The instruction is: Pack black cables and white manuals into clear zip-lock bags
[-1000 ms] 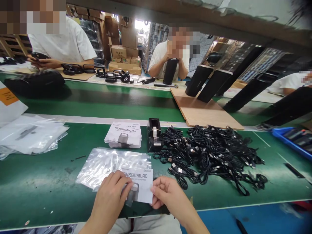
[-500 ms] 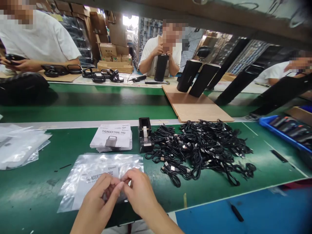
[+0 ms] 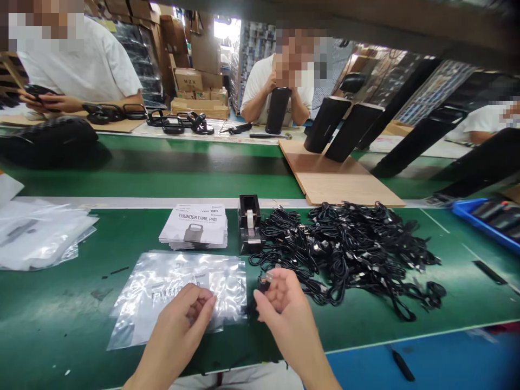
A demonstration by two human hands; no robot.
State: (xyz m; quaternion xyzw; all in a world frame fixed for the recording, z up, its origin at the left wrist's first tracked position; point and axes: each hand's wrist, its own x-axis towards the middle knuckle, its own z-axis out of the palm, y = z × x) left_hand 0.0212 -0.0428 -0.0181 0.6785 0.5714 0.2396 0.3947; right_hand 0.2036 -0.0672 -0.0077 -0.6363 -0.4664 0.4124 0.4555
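My left hand (image 3: pixel 182 320) is closed over clear plastic bags (image 3: pixel 142 265), thumb and fingertips pressed together. I cannot make out what, if anything, they pinch. Printed manual text shows through the top bag. To the right of the bags, my right hand (image 3: pixel 289 311) curls its thumb and fingers around a small black USB cable (image 3: pixel 263 283), mostly hidden by the hand. Right behind it spreads a heap of coiled black USB cables (image 3: pixel 345 249). A stack of white manuals (image 3: pixel 195 225) lies beyond the bags, beside a black tape dispenser (image 3: pixel 249 225).
More plastic bags (image 3: pixel 40 233) lie at the left. Across the green bench, black cylindrical speakers (image 3: pixel 328 124) stand on a wooden board (image 3: pixel 345 181). A blue tray (image 3: pixel 483 222) sits at the right. People in white shirts work opposite; one holds a speaker (image 3: pixel 278 111).
My hands have come apart. The right has moved rightward to the edge of the cable heap and has a cable at its fingers; the left stays over the bags. The view has shifted slightly.
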